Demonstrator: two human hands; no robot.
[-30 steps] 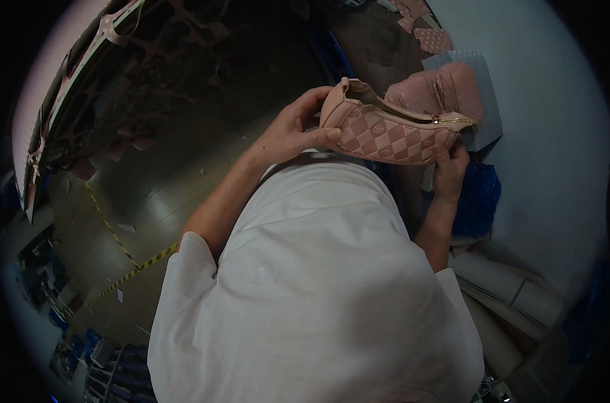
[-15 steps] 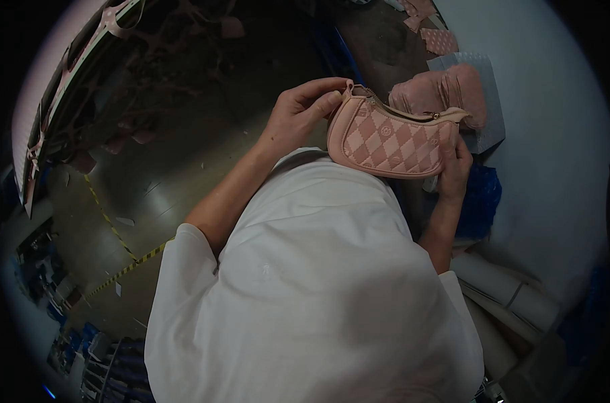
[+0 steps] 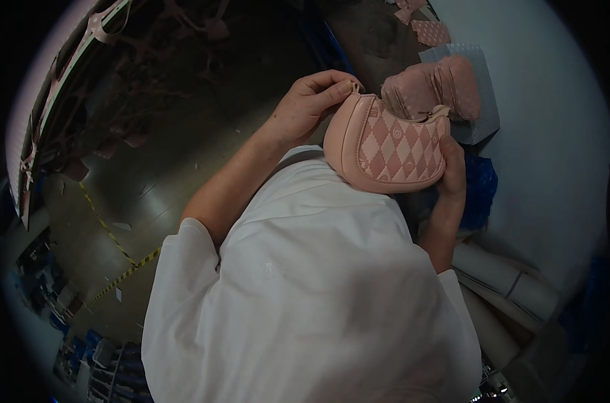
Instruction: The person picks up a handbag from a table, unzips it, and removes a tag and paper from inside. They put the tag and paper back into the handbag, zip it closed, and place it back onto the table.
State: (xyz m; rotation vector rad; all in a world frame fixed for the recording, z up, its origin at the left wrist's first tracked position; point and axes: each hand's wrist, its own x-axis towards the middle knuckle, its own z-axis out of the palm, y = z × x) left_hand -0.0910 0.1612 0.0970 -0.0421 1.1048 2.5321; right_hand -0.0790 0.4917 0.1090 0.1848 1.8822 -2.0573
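Turned since the earlier frame, the pink handbag [image 3: 393, 149] shows more plain end panel [image 3: 343, 141]. Left hand [image 3: 305, 111] pinches its corner at ten o'clock, right hand [image 3: 455, 168] grips its edge at three; beyond, at one, lies a pink bundle [image 3: 461, 87].

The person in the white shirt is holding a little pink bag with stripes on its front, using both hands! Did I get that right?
Almost! The front of the pink bag has diamonds, not stripes, as the head view shows. The person in the white shirt does hold it with both hands, left and right.
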